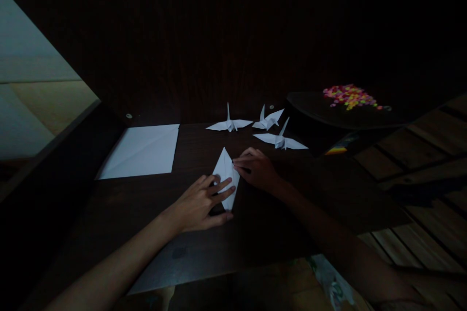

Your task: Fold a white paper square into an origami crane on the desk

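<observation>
A white sheet folded into a slim diamond, the folded paper (pixel 225 167), lies flat on the dark wooden table (pixel 204 252) with one point facing away from me. My left hand (pixel 204 201) rests over its lower left part, fingers spread and pressing it down, thumb at the near point. At the right edge of the diamond, my right hand (pixel 259 167) pinches the paper between thumb and fingers. Beyond my hands stand three white paper cranes: a left crane (pixel 230 125), a back crane (pixel 268 120) and a front right crane (pixel 280 141).
A flat white paper sheet (pixel 142 151) with a diagonal crease lies on the left. On a dark raised shelf (pixel 306 102) at the right sits a pile of small colourful pieces (pixel 350 96). A dark panel (pixel 204 39) rises behind the table. Wooden slats (pixel 419 248) show lower right.
</observation>
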A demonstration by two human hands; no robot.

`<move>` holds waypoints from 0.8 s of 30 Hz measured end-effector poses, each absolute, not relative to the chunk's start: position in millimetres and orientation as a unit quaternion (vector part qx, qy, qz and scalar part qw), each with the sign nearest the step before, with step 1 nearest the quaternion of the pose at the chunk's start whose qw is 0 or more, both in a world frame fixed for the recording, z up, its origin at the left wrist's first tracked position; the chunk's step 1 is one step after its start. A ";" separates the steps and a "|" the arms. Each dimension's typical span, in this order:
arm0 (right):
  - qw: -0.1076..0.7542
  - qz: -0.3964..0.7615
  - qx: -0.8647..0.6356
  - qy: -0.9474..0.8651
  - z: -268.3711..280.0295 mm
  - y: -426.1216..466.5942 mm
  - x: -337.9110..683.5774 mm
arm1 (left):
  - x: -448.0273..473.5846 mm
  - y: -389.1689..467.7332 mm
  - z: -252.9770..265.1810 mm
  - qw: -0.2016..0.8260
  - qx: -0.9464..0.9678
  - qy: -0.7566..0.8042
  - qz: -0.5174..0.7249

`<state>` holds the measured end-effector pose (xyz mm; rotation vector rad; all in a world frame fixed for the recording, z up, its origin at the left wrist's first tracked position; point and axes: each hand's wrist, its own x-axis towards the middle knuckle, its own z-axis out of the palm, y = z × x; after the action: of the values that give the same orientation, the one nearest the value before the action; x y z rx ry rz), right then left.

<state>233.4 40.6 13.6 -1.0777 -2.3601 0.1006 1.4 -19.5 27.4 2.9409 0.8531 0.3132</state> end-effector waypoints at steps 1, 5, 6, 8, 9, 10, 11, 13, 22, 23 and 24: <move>0.265 0.034 -0.395 -0.879 14.2 40.2 233.3 | 1.6 -19.8 27.3 0.028 0.955 0.278 0.101; 0.254 0.018 -0.374 -0.892 13.5 39.4 232.8 | 2.5 -21.6 27.0 0.015 0.955 0.280 0.094; 0.251 0.012 -0.368 -0.895 12.9 39.4 232.5 | 2.7 -22.1 27.0 0.011 0.955 0.280 0.094; 0.243 -0.001 -0.358 -0.901 11.9 39.3 231.8 | 2.5 -22.6 27.1 0.003 0.957 0.276 0.094; 0.239 -0.006 -0.355 -0.904 11.8 39.1 231.5 | 2.3 -22.5 27.2 0.000 0.958 0.272 0.095; 0.235 -0.008 -0.352 -0.906 12.0 38.8 231.2 | 1.9 -22.1 27.5 0.000 0.959 0.266 0.095; 0.229 -0.008 -0.351 -0.908 12.4 38.4 231.0 | 1.4 -21.3 27.8 0.001 0.960 0.261 0.098; 0.219 -0.006 -0.348 -0.911 14.0 37.3 231.1 | 0.3 -19.0 28.0 0.004 0.963 0.250 0.105; 0.223 0.004 -0.336 -0.915 13.9 36.1 234.7 | 2.4 -17.4 22.6 -0.005 0.963 0.193 0.187; 0.227 0.009 -0.334 -0.915 13.8 36.2 234.8 | 3.0 -18.8 22.3 -0.011 0.963 0.190 0.192; 0.231 0.015 -0.331 -0.915 13.9 36.2 235.0 | 3.6 -20.0 22.1 -0.017 0.962 0.186 0.197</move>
<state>235.0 36.2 13.9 -0.9099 -2.5163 0.0421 3.6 -20.0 22.1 3.0565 0.5915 0.6272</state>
